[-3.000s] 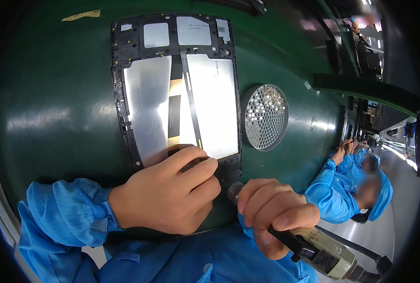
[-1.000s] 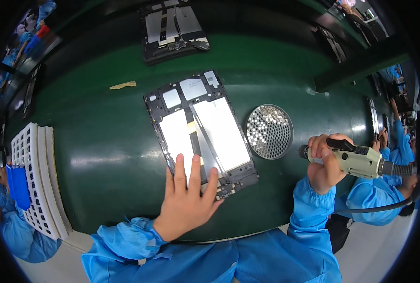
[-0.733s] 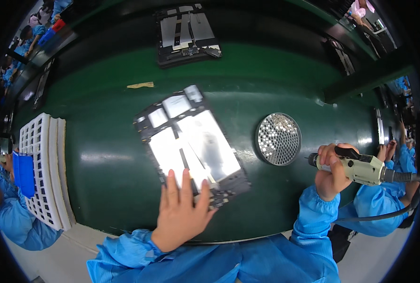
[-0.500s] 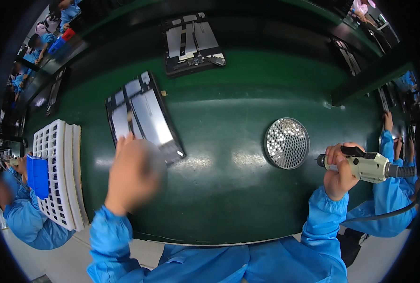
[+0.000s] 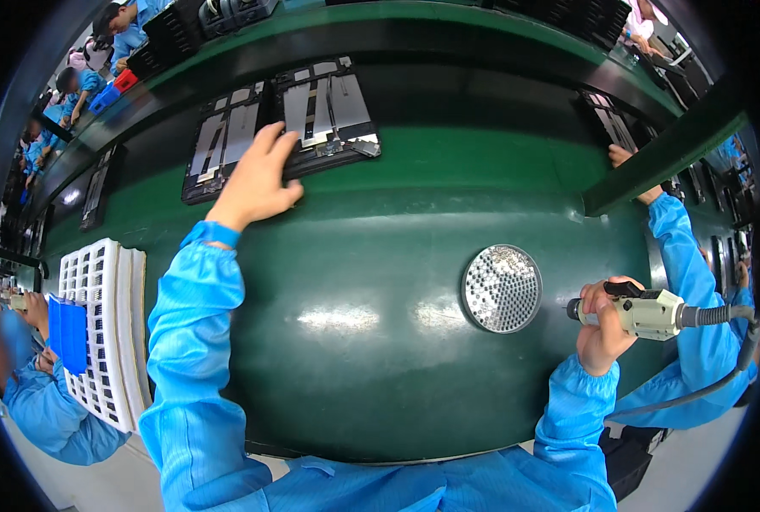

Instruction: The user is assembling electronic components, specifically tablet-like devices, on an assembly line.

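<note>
- Head view, left hand [image 5: 259, 177]: fingers loosely spread and pinching nothing, over the near right part of the left housing [image 5: 243, 124] and the gap toward the right housing [image 5: 337, 102]. Whether a fingertip touches either cannot be told.
- Head view, housings: two flat, dark-framed device shells with silver panels and dark strips lie side by side at the far part of the green bench [image 5: 380, 388], inner faces up. A loose-looking dark piece [image 5: 363, 146] sits at the near right corner of the right one.
- Head view, right hand [image 5: 606, 322]: fingers wrapped around a pale powered screwdriver [image 5: 660, 313], its bit pointing left, near the round dish [image 5: 516, 309] but apart from it. Screws [image 5: 508, 256] cluster toward the dish's far side.
- Head view, margins: stacked white trays [image 5: 131, 341] with a blue bin [image 5: 68, 333] stand at left; a co-worker's sleeve [image 5: 683, 247] shows at right.
- Sound handling, as judged here: touch the shells by their frame edges, keeping fingertips off strips and small boards; keep them flat, without overlapping rims; lift the hand clear before drawing it back; hold the bit level and away from the dish, lest it scatter the screws.
</note>
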The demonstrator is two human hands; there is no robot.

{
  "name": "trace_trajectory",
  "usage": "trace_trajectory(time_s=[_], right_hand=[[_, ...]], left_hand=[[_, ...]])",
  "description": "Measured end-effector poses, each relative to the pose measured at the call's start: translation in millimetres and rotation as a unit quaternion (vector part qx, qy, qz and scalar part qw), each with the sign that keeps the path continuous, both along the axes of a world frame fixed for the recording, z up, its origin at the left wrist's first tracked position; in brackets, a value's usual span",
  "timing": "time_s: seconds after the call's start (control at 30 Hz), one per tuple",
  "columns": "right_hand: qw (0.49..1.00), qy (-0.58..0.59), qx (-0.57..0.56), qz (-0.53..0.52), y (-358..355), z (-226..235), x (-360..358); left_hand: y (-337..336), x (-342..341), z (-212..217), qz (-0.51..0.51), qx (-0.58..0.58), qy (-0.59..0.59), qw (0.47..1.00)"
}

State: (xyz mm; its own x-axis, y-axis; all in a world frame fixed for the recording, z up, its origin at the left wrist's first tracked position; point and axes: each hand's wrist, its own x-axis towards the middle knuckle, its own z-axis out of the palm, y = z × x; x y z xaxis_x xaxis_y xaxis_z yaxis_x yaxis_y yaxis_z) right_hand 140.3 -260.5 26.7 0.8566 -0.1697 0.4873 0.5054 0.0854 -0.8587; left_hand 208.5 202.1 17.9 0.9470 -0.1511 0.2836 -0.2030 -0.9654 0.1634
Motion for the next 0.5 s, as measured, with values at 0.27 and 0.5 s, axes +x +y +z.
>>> trace_trajectory(time_s=[0.27, 0.5], right_hand=[[0.999, 0.016, -0.009, -0.029, -6, -4, 5], [1.0, 0.016, -0.02, -0.016, 2, 1, -1]], left_hand=[[-10, 39, -16, -0.033, 0.132, -0.002, 0.991], [5, 33, -18, 0.019, 0.191, -0.175, 0.966]])
